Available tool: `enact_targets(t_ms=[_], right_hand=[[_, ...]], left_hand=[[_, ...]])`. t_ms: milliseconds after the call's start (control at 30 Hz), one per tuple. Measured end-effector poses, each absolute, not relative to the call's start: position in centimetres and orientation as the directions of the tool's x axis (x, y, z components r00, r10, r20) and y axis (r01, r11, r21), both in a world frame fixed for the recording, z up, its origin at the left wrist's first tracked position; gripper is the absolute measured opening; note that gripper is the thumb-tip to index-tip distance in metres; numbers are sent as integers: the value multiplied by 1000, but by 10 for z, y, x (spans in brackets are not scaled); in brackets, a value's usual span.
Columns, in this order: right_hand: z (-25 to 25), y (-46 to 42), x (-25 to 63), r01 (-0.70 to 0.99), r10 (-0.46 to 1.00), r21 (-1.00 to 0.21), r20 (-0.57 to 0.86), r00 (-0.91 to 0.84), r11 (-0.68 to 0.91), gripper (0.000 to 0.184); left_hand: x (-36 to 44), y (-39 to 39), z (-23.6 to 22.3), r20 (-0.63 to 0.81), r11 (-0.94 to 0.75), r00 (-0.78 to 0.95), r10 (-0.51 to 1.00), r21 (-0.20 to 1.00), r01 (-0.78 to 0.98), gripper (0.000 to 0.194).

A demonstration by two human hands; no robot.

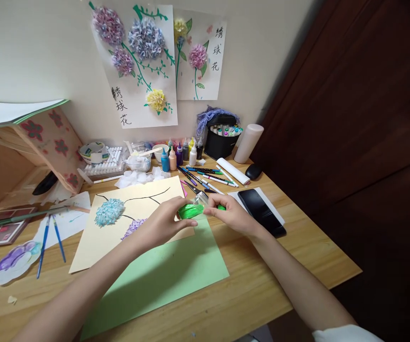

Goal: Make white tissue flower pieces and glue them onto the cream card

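Note:
My left hand (pixel 164 219) is closed around the body of a small green paint bottle (pixel 189 211), held on its side above the desk. My right hand (pixel 226 213) pinches the bottle's clear nozzle end, with a bit of green cap showing by its fingers. Under both hands lie a cream sheet (pixel 126 223) with a blue paper flower (pixel 109 211), a purple flower and drawn black branches, and a light green sheet (pixel 165 275) overlapping it toward me.
A black phone (pixel 261 210) lies right of my hands. Markers (pixel 205 176), coloured paint bottles (pixel 176 156), a black marker tub (pixel 222 135) and a white cylinder (pixel 248 142) stand at the back. Two blue brushes (pixel 50 240) and a paint palette lie left.

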State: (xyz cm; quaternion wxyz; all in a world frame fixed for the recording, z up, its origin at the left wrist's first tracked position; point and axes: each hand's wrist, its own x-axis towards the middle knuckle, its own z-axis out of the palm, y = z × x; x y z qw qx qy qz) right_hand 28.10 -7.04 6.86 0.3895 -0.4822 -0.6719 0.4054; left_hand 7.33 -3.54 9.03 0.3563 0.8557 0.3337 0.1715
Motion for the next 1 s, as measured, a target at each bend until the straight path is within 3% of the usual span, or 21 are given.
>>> enact_targets(t_ms=[233, 433, 533, 633, 733, 867, 1000], right_hand=[[64, -69, 284, 313, 945, -922, 128, -302, 225, 35], [61, -68, 290, 466, 948, -846, 129, -290, 258, 31], [55, -63, 292, 505, 939, -807, 169, -298, 305, 34], [43, -47, 299, 534, 963, -802, 243, -115, 266, 39], [30, -22, 314, 541, 950, -841, 187, 251, 23, 41], [24, -4, 325, 593, 932, -798, 127, 340, -108, 38], [29, -16, 302, 583, 948, -811, 148, 282, -47, 23]], left_hand=[[99, -21, 98, 83, -399, 716, 693, 871, 285, 29], [115, -17, 91, 251, -570, 643, 723, 743, 351, 26], [116, -15, 89, 262, -581, 655, 708, 744, 331, 28], [100, -13, 92, 293, -576, 595, 748, 732, 364, 31], [62, -17, 99, 332, -513, 419, 845, 723, 462, 33], [-1, -41, 91, 388, -407, 170, 906, 685, 605, 28], [-38, -66, 58, 450, -444, 174, 876, 612, 655, 20]])
